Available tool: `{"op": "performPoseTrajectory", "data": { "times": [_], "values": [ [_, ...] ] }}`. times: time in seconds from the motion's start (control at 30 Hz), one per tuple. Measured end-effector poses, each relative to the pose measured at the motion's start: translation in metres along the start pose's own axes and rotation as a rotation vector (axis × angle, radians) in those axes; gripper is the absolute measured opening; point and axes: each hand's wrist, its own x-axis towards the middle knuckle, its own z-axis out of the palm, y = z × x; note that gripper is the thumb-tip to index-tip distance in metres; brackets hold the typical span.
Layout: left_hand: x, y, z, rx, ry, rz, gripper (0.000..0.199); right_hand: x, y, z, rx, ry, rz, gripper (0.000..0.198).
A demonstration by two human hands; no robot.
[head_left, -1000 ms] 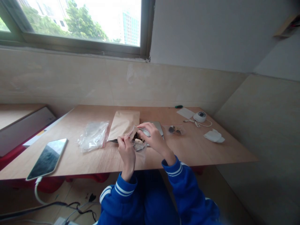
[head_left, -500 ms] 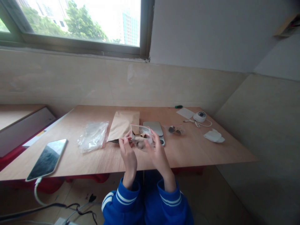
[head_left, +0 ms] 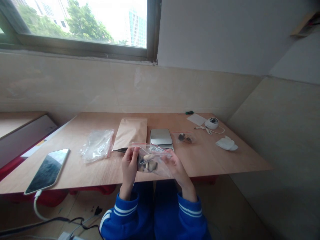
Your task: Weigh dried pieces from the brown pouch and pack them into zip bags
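Observation:
Between my hands, above the table's front edge, is a clear zip bag (head_left: 150, 163) with a red strip along its top. Several pale brown and dark pieces, like dried mushrooms, lie inside it. My left hand (head_left: 129, 165) pinches the bag's left side, and my right hand (head_left: 176, 166) grips its right side. Just behind the bag stands a kitchen scale (head_left: 160, 137) with a silver plate, its front partly covered by the bag. A brown paper bag (head_left: 131, 131) lies behind my left hand.
A second zip bag (head_left: 186, 137) with dark pieces sits right of the scale. Empty clear bags (head_left: 97, 146) and a phone (head_left: 47, 171) on a cable lie at left. At right are a white round device (head_left: 212, 123), a crumpled white tissue (head_left: 226, 143), white paper (head_left: 196, 119) and a green-handled tool (head_left: 189, 113).
The bag has come lower and closer to me, and its top now looks flattened rather than gaping. My hands have moved apart to its two sides.

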Motion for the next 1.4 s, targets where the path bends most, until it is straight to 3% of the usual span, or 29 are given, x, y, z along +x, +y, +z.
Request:
{"op": "performPoseTrajectory", "data": {
  "times": [0.2,0.5,0.6,0.73,0.8,0.9,0.97,1.17,1.4],
  "values": [
    [-0.004,-0.005,-0.002,0.100,-0.059,0.086,0.023,-0.001,0.009,-0.021,-0.094,0.113,0.012,0.031],
    [-0.006,-0.004,-0.013,0.192,-0.019,0.110,0.024,0.008,0.018,-0.016,-0.001,0.144,-0.025,0.037],
    [-0.005,0.000,-0.011,0.226,-0.042,0.128,0.027,0.007,0.013,-0.015,-0.145,0.201,-0.066,0.040],
    [-0.010,0.006,-0.001,0.248,-0.149,0.237,0.024,0.005,0.006,-0.004,-0.415,0.304,-0.227,0.038],
    [-0.015,0.009,0.004,0.219,-0.104,0.199,0.025,0.005,0.006,0.002,-0.416,0.384,-0.261,0.037],
    [-0.020,0.011,0.005,0.192,0.118,0.095,0.027,0.007,0.009,0.005,-0.318,0.516,-0.236,0.039],
    [-0.020,0.013,0.004,0.195,0.195,0.077,0.027,0.009,0.013,0.005,-0.255,0.541,-0.203,0.040],
    [-0.011,0.023,0.000,-0.014,0.140,-0.025,0.029,0.011,0.017,0.001,-0.136,0.552,-0.159,0.037],
    [-0.006,0.009,-0.009,-0.110,0.088,-0.118,0.031,0.011,0.020,-0.003,-0.109,0.569,-0.192,0.029]
  ]
}}
